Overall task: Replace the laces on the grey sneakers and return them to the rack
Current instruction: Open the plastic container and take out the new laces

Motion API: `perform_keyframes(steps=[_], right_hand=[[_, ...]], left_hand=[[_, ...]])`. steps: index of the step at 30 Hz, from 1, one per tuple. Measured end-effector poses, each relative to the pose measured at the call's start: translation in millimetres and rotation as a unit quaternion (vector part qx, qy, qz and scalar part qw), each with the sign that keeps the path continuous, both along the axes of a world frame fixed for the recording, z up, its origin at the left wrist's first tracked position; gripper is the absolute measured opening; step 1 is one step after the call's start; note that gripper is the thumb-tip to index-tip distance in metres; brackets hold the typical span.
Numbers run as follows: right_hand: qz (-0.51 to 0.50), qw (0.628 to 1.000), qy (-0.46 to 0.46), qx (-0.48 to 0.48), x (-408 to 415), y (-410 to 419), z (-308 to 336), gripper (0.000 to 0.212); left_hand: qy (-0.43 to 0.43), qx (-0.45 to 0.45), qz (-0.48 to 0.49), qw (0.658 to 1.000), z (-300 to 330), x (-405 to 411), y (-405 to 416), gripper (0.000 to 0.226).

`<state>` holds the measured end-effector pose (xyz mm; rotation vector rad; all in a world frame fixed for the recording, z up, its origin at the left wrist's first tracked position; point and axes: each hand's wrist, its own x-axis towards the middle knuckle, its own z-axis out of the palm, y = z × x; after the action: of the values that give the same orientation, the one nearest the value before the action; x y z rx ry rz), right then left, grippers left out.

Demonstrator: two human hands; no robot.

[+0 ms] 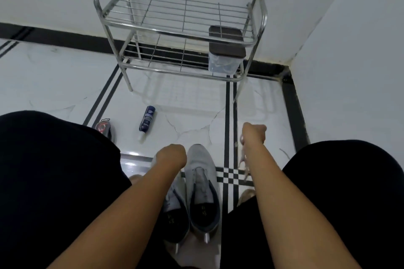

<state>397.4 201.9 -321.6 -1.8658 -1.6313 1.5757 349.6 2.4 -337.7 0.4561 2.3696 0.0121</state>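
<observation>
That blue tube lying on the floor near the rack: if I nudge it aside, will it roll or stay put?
The blue tube lies on its side on glossy tile, so it would probably roll or slide easily. Its round body suggests rolling sideways; the narrower white cap end may make it curve.

A dark blue bottle (147, 122) lies on its side on the white tiled floor (54, 85), white nozzle toward the camera. Left of it, by the double black stripe, sits a small dark round item with red markings (102, 126), partly hidden. A clear container with a dark lid (225, 55) stands toward the floor's far right corner.
</observation>
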Motion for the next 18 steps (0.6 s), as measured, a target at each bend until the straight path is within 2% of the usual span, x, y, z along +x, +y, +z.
perform_keyframes(steps=[2,4,6,8,10,12,14,15,16,18], right_hand=[[0.019,0.998,-0.022,0.050,3.4,14.2,-4.9,0.038],[0.086,0.992,-0.070,0.055,9.4,16.6,-15.1,0.052],[0.183,0.962,-0.192,0.067,17.4,5.9,-34.4,0.059],[0.311,0.901,-0.294,0.062,24.9,-14.1,-44.1,0.049],[0.460,0.827,-0.324,-0.007,31.8,-40.6,-48.2,0.042],[0.555,0.753,-0.341,-0.098,40.7,-64.9,-55.3,0.052],[0.616,0.683,-0.387,-0.067,52.1,-81.5,-68.5,0.051],[0.626,0.673,-0.394,-0.010,56.1,-84.9,-76.2,0.046],[0.617,0.682,-0.389,0.042,57.6,-85.6,-82.6,0.041],[0.555,0.746,-0.352,0.110,54.4,-78.9,-87.1,0.032]], left_hand=[[0.001,-0.080,-0.051,0.995,-1.4,5.4,-8.1,0.023],[-0.050,-0.143,-0.054,0.987,-4.1,7.6,-14.7,0.019],[-0.140,-0.196,-0.038,0.970,-14.0,12.5,-21.2,0.040],[-0.188,-0.224,-0.017,0.956,-30.9,22.5,-28.6,0.069],[-0.187,-0.206,0.029,0.960,-52.6,33.1,-36.9,0.090],[-0.181,-0.176,0.071,0.965,-64.3,38.9,-41.8,0.094],[-0.150,-0.138,0.079,0.976,-65.4,36.1,-44.4,0.086],[-0.123,-0.118,0.066,0.983,-64.1,33.3,-45.6,0.078],[-0.090,-0.096,0.061,0.989,-60.6,30.0,-45.5,0.065],[-0.008,-0.065,0.063,0.996,-55.2,21.9,-44.9,0.048]])
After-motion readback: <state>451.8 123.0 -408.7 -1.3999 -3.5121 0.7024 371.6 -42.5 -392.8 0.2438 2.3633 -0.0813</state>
